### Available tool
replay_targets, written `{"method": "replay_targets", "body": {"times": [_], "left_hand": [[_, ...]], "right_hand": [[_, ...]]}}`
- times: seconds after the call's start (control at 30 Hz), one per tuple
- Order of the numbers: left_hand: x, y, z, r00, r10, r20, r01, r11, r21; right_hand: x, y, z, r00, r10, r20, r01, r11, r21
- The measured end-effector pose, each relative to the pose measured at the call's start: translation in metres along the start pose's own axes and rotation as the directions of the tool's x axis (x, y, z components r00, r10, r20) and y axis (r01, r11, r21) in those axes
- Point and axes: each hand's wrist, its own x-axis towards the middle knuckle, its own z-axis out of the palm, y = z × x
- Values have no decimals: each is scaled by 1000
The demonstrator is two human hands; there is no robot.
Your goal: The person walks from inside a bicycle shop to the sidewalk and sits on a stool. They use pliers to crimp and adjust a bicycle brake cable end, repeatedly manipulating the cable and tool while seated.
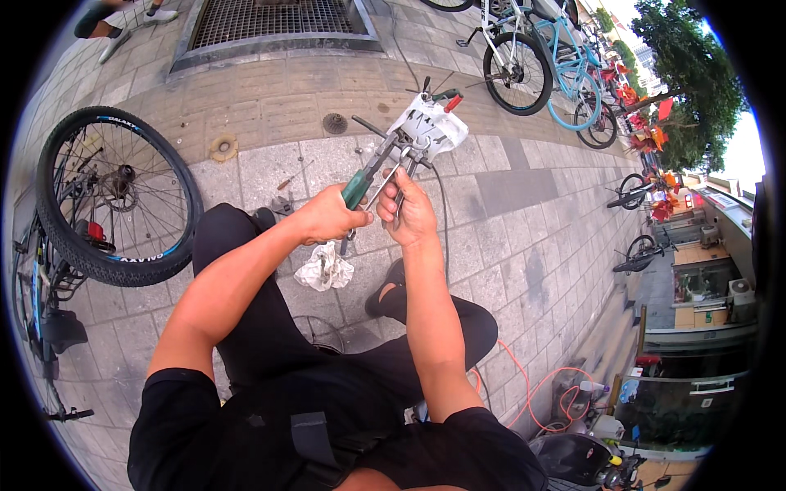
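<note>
My left hand (330, 214) is closed around the green handle (355, 190) of a tool with a dark metal shank. Beside it, my right hand (412, 206) is closed on slim silver tools that look like wrenches (407, 155). Their ring-shaped ends point away from me, and the working ends crowd together too closely to tell apart. Just beyond both hands stands a white plastic container (430, 123) with several tools sticking out, one with a red handle (453, 103). A crumpled white rag (325, 268) lies on the paving below my hands.
At left is a bicycle wheel (57, 221) with a knobby tyre, attached to a bicycle. A dark sprocket (335, 123), a yellowish ring (223, 147) and a screwdriver (288, 177) lie on the paving. Parked bicycles (514, 69), a floor grate (270, 23) and an orange hose (530, 393) surround me.
</note>
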Motion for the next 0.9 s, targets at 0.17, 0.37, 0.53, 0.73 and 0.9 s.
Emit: {"method": "replay_targets", "body": {"times": [0.17, 0.37, 0.53, 0.73, 0.9], "left_hand": [[-3, -5, -1, 999, 21, -26, -20, 999, 37], [-10, 4, -9, 987, -26, 156, 47, 989, -138], [-15, 3, -18, 966, 25, 258, 36, 973, -226], [-16, -1, -18, 946, 41, 320, 33, 974, -223], [-16, -4, -18, 933, 50, 358, 32, 975, -219]], "right_hand": [[-3, 2, -1, 999, -15, -45, 10, 995, -96], [-45, -20, -32, 937, -305, -170, 114, 727, -677], [-63, -56, -31, 813, -527, 247, 348, 101, -932], [-69, -101, -26, 839, -423, 344, 336, -96, -937], [-68, -107, -17, 829, -390, 400, 366, -162, -917]]}}
